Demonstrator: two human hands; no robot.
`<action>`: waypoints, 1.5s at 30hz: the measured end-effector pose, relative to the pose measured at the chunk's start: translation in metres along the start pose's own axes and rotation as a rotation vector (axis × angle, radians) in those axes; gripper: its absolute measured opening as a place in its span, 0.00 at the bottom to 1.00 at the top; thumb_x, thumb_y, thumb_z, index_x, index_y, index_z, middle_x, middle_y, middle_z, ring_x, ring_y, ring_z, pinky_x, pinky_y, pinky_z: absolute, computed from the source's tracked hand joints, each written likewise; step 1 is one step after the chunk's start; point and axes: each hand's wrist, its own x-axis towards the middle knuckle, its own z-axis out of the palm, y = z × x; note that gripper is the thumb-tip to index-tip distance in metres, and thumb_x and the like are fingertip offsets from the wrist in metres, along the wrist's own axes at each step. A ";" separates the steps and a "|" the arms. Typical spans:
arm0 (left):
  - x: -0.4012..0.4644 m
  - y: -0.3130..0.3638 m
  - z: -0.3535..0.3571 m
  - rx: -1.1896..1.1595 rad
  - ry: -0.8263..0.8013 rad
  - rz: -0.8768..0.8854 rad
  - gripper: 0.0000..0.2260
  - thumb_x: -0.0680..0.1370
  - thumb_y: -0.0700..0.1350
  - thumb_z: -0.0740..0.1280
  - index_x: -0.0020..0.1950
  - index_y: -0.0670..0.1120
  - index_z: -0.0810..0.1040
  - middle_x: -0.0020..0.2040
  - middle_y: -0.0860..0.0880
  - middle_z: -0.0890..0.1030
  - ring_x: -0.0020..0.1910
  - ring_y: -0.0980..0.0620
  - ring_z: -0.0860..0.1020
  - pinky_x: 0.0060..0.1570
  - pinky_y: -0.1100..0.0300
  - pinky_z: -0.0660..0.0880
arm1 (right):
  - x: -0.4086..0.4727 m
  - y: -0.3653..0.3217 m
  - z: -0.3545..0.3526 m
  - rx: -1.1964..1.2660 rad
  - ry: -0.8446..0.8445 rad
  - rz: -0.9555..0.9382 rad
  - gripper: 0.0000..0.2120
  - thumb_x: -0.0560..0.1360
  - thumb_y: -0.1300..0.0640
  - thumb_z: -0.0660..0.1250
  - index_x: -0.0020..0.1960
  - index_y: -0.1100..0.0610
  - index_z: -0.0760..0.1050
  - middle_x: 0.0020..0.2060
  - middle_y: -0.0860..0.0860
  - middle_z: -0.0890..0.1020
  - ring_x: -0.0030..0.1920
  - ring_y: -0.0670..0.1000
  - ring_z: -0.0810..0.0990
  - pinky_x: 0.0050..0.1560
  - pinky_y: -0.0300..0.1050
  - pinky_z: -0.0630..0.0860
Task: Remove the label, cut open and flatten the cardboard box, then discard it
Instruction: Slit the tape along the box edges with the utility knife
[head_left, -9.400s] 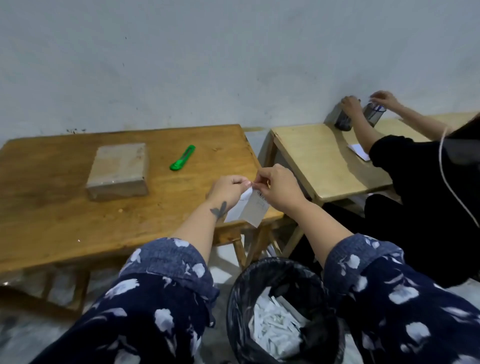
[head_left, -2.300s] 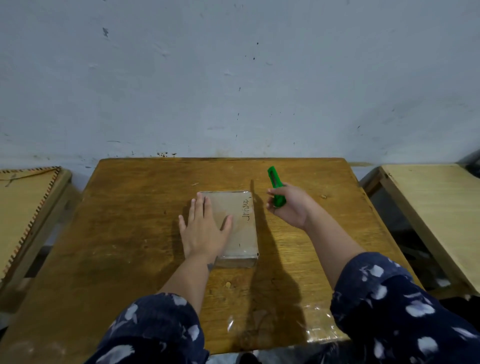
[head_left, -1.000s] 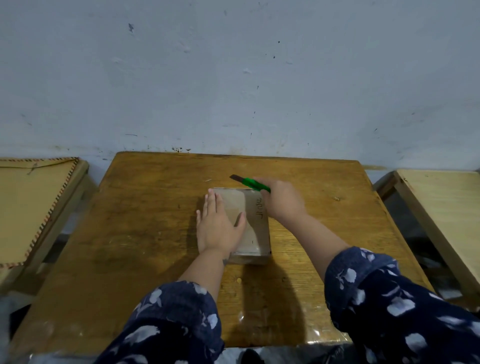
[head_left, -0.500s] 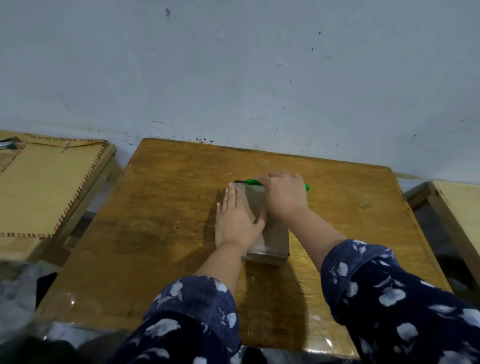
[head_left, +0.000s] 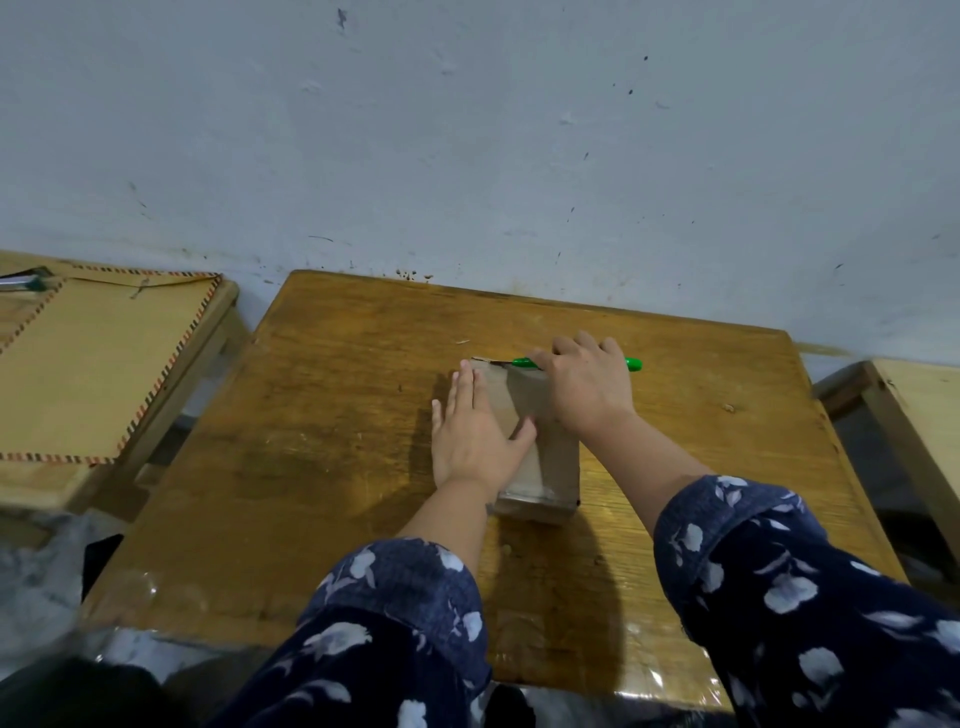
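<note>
On the wooden tabletop (head_left: 322, 415) lies the cardboard box (head_left: 540, 462), mid-surface. The left hand (head_left: 475, 431) presses flat on its top, fingers straight. The right hand (head_left: 587, 384) grips a green utility knife (head_left: 632, 365) at the box's far edge.

A matt brown cardboard box (head_left: 540, 452) with a faint sheen of clear tape along its near end sits on a worn wooden table (head_left: 332, 447) whose varnish looks scuffed and patchily glossy. The utility knife (head_left: 632, 365) has a shiny green plastic handle and a thin metal blade. The sleeves (head_left: 810, 597) are soft dark blue printed cloth, the wall (head_left: 467, 140) is rough, matt grey-white plaster, and the side table (head_left: 93, 364) is paler smooth wood.
</note>
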 end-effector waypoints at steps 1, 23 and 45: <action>0.000 0.000 0.000 0.004 -0.002 0.000 0.39 0.76 0.64 0.55 0.78 0.45 0.44 0.79 0.49 0.42 0.77 0.53 0.43 0.75 0.53 0.42 | -0.001 0.001 0.000 -0.006 -0.003 0.004 0.22 0.76 0.52 0.63 0.69 0.48 0.67 0.56 0.52 0.77 0.58 0.56 0.73 0.55 0.51 0.67; 0.000 -0.001 0.002 0.030 -0.027 -0.003 0.39 0.77 0.66 0.51 0.78 0.44 0.44 0.79 0.49 0.41 0.77 0.53 0.43 0.75 0.50 0.42 | -0.005 0.019 0.005 -0.029 -0.036 0.093 0.24 0.77 0.61 0.59 0.70 0.46 0.66 0.58 0.52 0.77 0.60 0.57 0.73 0.58 0.53 0.67; 0.001 -0.003 0.002 0.034 -0.048 0.010 0.38 0.76 0.66 0.51 0.78 0.45 0.42 0.79 0.49 0.41 0.77 0.53 0.43 0.75 0.49 0.42 | -0.030 0.052 0.009 -0.065 -0.023 0.178 0.27 0.76 0.64 0.56 0.72 0.44 0.63 0.57 0.51 0.78 0.59 0.56 0.73 0.58 0.53 0.67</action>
